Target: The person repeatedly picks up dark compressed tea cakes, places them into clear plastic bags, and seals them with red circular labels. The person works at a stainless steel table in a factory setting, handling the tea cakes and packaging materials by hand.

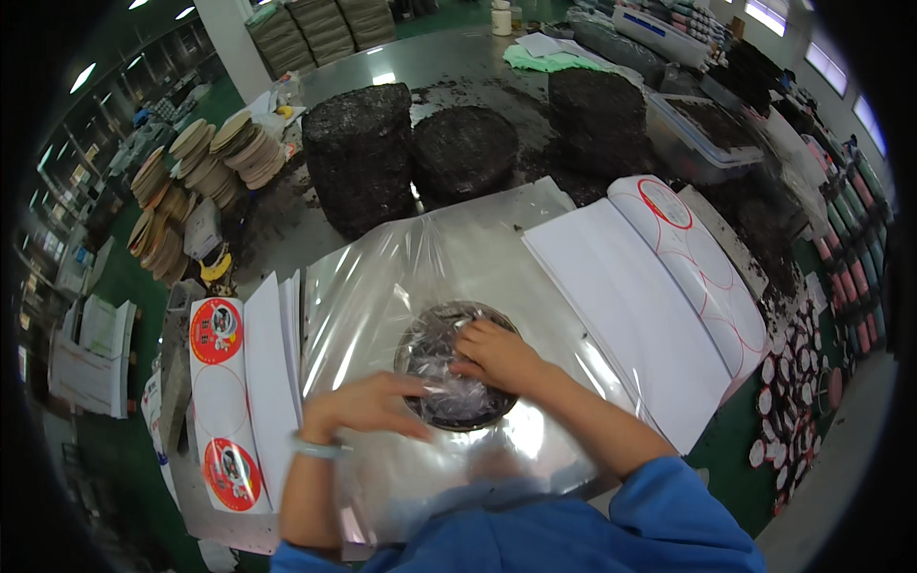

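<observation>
A round dark cake or disc [430, 336] lies before me, with crumpled clear plastic film [448, 397] gathered over its top. My right hand [494, 358] presses its fingers on the bunched film at the disc's upper right. Blurred, my left hand [365, 408] reaches in from the left with its fingers apart, their tips over the disc's left edge. Whether those fingertips touch the film cannot be told. Beneath the disc, flat clear plastic sheets [358, 322] spread across the metal table [344, 61].
Three dark, compact blocks [358, 157] stand behind the sheets. White paper [623, 308] and a label roll [688, 265] lie at right; red-printed labels [217, 331] at left. Stacked round discs [247, 150] stand far left. A clear plastic tub [680, 157] holds dark crumbs.
</observation>
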`<state>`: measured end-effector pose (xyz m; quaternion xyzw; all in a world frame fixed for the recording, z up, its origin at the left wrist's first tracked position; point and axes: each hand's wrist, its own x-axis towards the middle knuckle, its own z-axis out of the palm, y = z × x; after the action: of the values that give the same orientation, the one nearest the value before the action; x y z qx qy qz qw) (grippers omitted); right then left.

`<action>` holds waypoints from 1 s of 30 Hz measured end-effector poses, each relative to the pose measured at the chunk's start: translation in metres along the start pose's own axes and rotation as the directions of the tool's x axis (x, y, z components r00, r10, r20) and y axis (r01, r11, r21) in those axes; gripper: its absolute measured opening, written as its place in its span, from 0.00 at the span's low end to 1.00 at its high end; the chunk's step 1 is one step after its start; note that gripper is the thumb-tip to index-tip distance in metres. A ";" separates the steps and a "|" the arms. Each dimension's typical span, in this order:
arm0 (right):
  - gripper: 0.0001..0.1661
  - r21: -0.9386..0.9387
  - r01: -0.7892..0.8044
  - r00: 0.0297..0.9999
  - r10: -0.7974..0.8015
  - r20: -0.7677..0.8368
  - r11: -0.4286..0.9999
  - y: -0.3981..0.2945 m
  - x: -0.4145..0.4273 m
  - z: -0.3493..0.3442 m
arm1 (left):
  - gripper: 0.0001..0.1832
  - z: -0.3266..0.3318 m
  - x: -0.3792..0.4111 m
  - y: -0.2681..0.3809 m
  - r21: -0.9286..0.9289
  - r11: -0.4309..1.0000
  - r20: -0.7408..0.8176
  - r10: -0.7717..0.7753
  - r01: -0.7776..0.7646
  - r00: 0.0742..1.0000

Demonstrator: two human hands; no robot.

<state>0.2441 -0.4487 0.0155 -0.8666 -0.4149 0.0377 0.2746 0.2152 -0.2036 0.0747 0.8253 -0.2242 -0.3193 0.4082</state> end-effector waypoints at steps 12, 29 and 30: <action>0.28 0.444 -0.182 0.953 0.269 -0.140 0.877 -0.023 -0.025 -0.002 | 0.41 0.074 0.050 -0.015 0.052 0.984 -0.657 0.161 -0.169 0.737; 0.27 -0.356 -0.795 0.600 0.726 -0.336 0.492 0.301 -0.103 -0.222 | 0.21 0.097 0.064 0.028 0.518 0.855 -0.572 0.338 0.010 0.748; 0.23 -0.244 -0.793 0.609 0.726 -0.320 0.557 0.298 -0.098 -0.223 | 0.21 0.098 0.058 0.027 0.513 0.858 -0.583 0.324 0.028 0.745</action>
<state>0.4535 -0.7701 0.0372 -0.9943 0.0290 -0.0036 0.1029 0.1830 -0.3070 0.0316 0.9379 -0.2085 0.0904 0.2619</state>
